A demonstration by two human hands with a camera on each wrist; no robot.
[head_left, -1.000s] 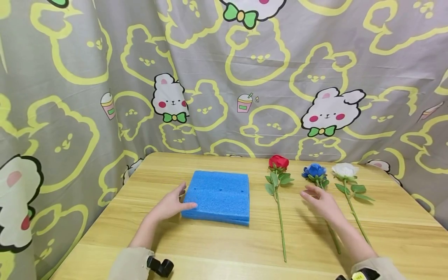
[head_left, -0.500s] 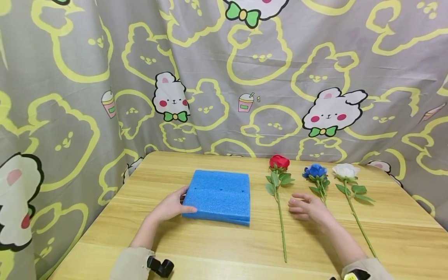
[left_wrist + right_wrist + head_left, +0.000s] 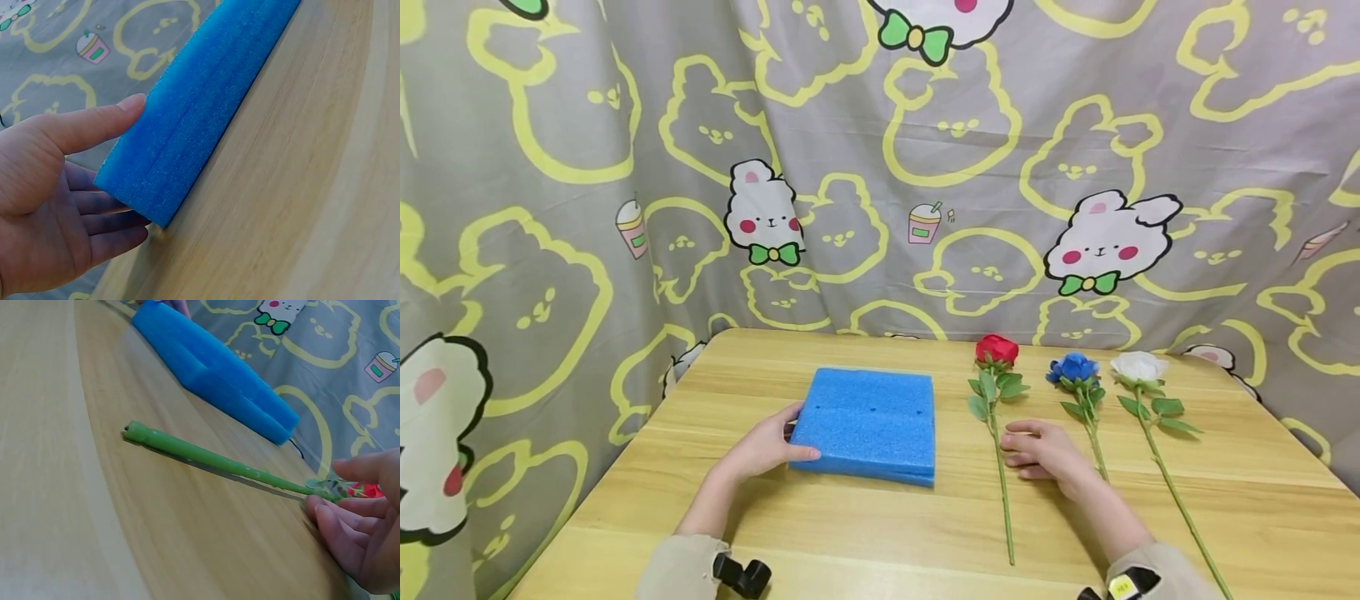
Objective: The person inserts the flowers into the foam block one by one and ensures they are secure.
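In the head view, a blue foam block (image 3: 868, 421) lies on the table left of centre. My left hand (image 3: 767, 446) is at its left end, thumb resting on the near top edge. In the left wrist view, the other fingers (image 3: 119, 240) lie fairly straight against the block's end. A red artificial rose (image 3: 997, 352) lies right of the block, its green stem (image 3: 1004, 500) towards me. Beside that stem is my right hand (image 3: 1045, 454), thumb and fingers apart. In the right wrist view, its fingertips are right at the stem (image 3: 212, 462).
A blue artificial rose (image 3: 1073, 371) lies behind my right hand, its lower stem hidden by the forearm. Farther right lies a white rose (image 3: 1138, 367). The wooden table (image 3: 850, 533) meets a grey patterned curtain (image 3: 850, 125) along its back and left sides.
My right hand has moved left from over the blue rose's stem to the red rose's stem. My left fingers have come in closer to the foam block's end. The block and roses lie unmoved.
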